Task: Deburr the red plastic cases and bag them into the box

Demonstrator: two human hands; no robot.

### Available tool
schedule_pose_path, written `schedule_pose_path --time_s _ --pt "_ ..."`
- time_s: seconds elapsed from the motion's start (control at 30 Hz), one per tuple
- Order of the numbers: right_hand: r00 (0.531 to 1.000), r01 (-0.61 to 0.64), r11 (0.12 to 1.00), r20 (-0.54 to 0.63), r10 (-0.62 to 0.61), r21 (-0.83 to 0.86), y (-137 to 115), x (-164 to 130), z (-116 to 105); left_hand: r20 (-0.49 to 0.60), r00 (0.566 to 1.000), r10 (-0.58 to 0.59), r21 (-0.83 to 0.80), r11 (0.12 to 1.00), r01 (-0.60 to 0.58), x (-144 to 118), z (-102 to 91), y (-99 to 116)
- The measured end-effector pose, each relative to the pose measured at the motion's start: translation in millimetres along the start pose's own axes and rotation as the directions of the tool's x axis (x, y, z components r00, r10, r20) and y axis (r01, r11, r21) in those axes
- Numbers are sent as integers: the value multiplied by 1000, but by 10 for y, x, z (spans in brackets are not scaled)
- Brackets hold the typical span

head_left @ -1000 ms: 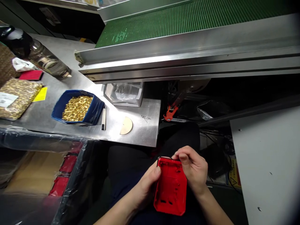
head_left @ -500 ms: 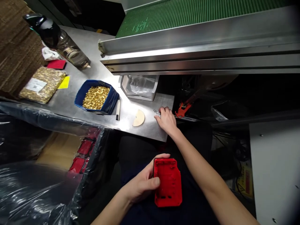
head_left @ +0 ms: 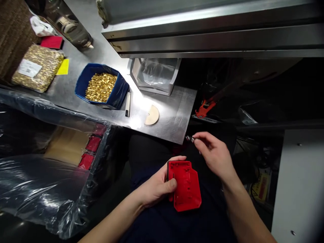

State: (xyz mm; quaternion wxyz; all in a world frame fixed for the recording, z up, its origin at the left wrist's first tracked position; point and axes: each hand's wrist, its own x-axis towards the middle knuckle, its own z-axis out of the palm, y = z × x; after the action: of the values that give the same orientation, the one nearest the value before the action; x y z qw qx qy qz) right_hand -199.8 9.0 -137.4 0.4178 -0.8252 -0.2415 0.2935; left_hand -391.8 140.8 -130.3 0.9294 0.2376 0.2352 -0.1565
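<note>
My left hand [head_left: 160, 185] grips a red plastic housing [head_left: 187, 189] by its left side, thumb over the rim. Its hollow inside, with small posts and holes, faces up. To the right and a little above it, my right hand [head_left: 214, 152] pinches a small shiny metal tool [head_left: 189, 138] between thumb and fingertips; its exact kind is too small to make out. The tool's tip lies just past the corner of the metal table [head_left: 174, 125], apart from the housing. A pale half-round disc [head_left: 152, 115] rests on the table nearby.
On the table stand a blue bin [head_left: 118, 91] of small brass pieces, a knife-like tool [head_left: 128, 104], a grey tray [head_left: 155, 88], a bag of brass pieces [head_left: 37, 67] and a bottle [head_left: 68, 25]. A plastic-lined box [head_left: 83, 202] holds red parts. A metal conveyor frame [head_left: 202, 37] crosses above.
My right hand has lifted the small metal tool off the table and brought it right and nearer to me. My left hand still holds the housing, slightly turned. The view has shifted downward.
</note>
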Motion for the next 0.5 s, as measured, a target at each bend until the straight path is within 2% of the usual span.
schedule_pose_path --time_s 0.1,0.2,0.5 --pt "994 102 995 49 -102 -15 -221 -426 -176 -9 999 -32 89 995 33 42 53 32" --pt "976 200 976 102 -191 -88 -323 -663 -177 23 998 -60 140 989 57 92 100 67" --pt "938 345 918 100 -332 -195 -280 -679 -10 70 996 -56 193 980 42 115 116 101"
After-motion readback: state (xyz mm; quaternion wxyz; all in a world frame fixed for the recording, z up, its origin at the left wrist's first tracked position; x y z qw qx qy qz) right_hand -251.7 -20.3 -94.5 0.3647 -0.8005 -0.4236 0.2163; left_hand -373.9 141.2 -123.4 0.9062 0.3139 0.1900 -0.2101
